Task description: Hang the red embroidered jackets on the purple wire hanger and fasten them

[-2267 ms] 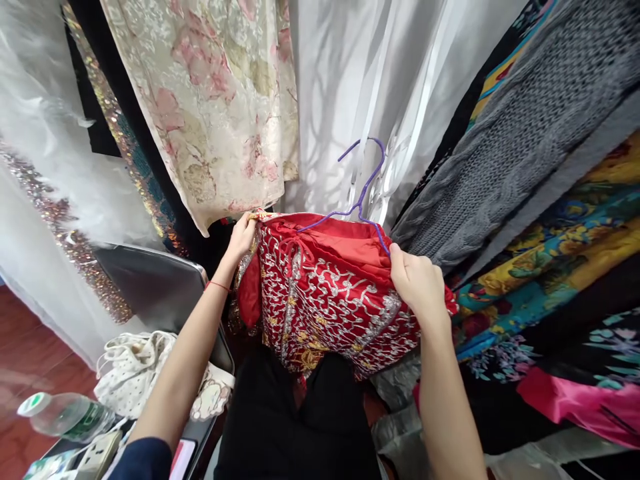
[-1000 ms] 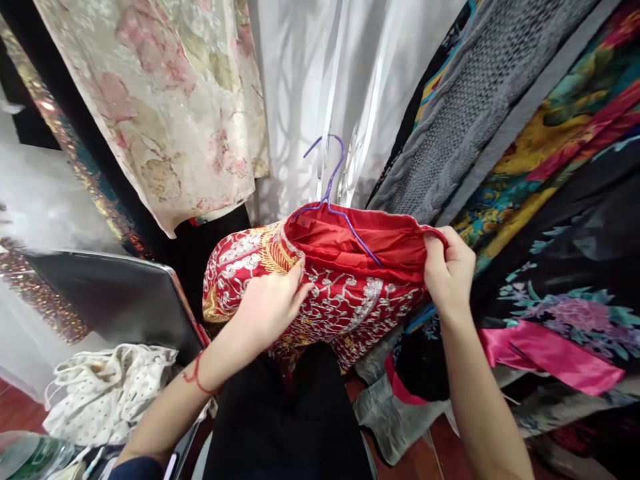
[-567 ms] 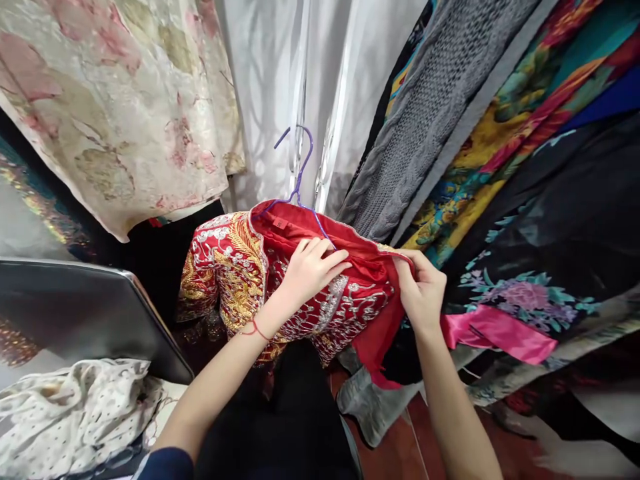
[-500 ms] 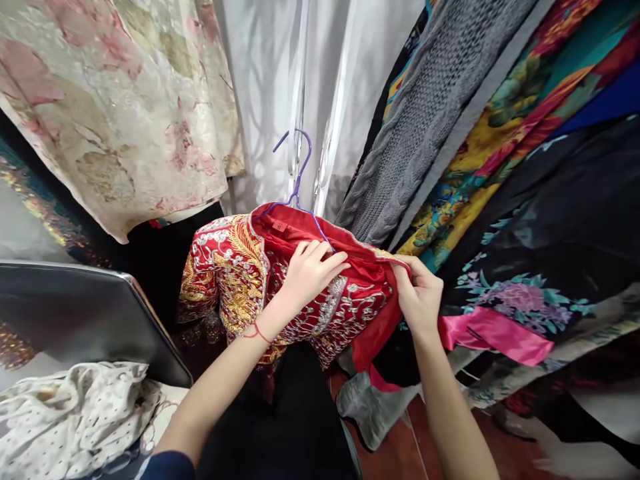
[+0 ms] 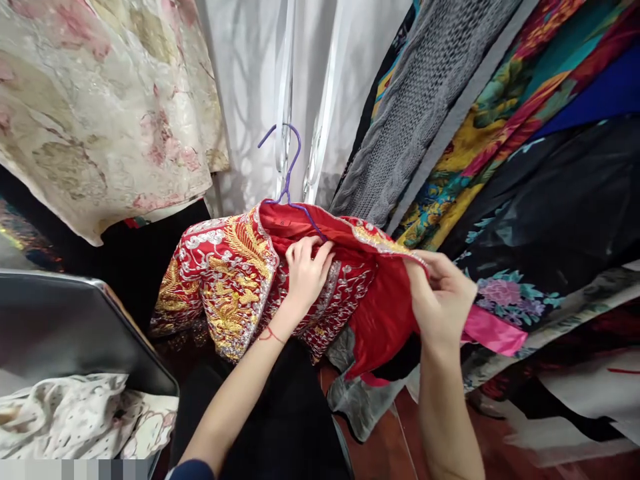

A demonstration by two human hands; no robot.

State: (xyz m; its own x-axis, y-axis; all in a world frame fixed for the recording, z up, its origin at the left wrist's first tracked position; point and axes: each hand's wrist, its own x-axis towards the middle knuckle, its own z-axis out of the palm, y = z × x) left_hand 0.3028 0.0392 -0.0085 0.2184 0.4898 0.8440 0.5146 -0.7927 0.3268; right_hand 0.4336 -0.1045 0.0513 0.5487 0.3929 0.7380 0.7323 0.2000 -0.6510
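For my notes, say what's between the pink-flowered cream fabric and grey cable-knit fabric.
Head view: draped white fabric, glossy white straps, a slim purple hanger hook.

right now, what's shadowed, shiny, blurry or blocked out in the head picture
All in the head view: soft shadows mottle the white fabric; the pink ribbon catches a sheen; the embroidered red jacket reads fairly crisply, while the right hand looks slightly soft; the bottom left corner is pixelated.
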